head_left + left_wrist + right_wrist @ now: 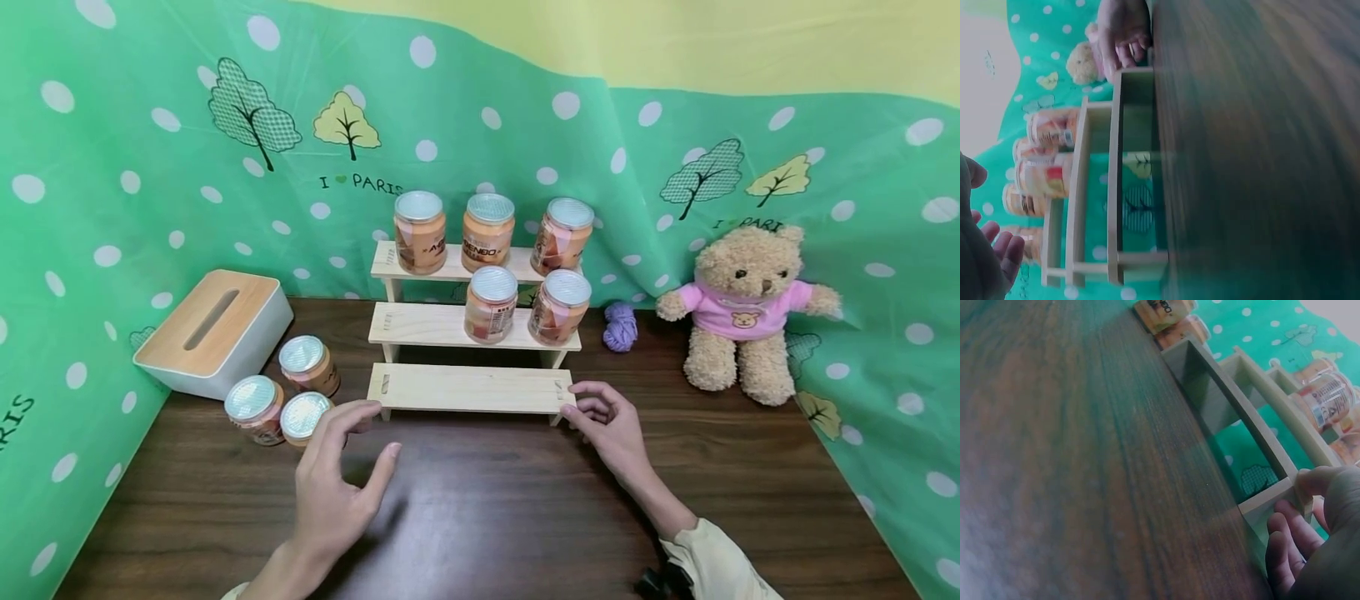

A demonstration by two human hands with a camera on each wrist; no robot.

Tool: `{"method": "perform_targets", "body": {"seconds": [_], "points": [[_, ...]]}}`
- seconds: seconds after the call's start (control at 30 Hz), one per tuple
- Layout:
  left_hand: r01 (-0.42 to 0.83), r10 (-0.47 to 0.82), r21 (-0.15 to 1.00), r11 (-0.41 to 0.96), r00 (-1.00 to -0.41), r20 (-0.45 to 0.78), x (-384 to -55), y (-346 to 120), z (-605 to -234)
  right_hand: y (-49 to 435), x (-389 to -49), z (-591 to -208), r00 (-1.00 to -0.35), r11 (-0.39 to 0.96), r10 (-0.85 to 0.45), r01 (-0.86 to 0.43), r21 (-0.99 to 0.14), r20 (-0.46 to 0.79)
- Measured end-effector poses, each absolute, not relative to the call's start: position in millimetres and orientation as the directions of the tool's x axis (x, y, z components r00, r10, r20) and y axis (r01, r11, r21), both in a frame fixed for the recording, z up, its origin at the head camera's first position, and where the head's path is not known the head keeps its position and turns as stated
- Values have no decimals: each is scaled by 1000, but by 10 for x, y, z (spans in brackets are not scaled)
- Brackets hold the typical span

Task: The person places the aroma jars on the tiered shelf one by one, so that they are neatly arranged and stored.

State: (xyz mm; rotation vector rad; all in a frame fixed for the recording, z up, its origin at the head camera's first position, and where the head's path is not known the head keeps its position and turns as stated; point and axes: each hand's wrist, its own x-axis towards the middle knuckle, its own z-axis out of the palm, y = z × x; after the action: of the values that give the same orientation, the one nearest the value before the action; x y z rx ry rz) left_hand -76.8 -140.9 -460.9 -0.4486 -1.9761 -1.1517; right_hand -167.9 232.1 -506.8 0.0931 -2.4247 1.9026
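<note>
left hand (335,479): spread | right hand (611,429): pinches wooden rack's (472,389) end | head view alone: tissue box (228,327), purple yarn (620,327)

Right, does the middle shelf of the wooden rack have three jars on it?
No, the head view shows two jars on the middle shelf, near its middle and right end.

White box (217,343) with slotted wood-look lid, left of frame; purple yarn (619,327) just right of centre; teddy bear (742,312) in pink shirt, upright, right side; green dotted cloth (480,87) with tree prints, top and sides; dark brown desk (480,517), lower frame
</note>
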Motion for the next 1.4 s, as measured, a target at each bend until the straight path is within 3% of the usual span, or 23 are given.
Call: {"method": "perform_targets", "body": {"seconds": [0.17,0.47,0.73,1.4], "points": [[600,-116,563,569,-619,777,-746,-1585,-4605,2322,-1680,-5060,-997,239,-4,-78,-968,79],[571,-194,506,646,-519,832,-754,-1789,-4570,2317,-1670,-5050,-997,238,-8,-76,-968,76],[429,-279,584,689,-586,760,-729,-1930,-4729,2321,-1673,-5045,-996,236,-13,-86,-968,86],[233,-484,696,680,-570,664,-769,-2290,-4779,2324,-1676,-5055,-996,232,-23,-91,-968,88]]}}
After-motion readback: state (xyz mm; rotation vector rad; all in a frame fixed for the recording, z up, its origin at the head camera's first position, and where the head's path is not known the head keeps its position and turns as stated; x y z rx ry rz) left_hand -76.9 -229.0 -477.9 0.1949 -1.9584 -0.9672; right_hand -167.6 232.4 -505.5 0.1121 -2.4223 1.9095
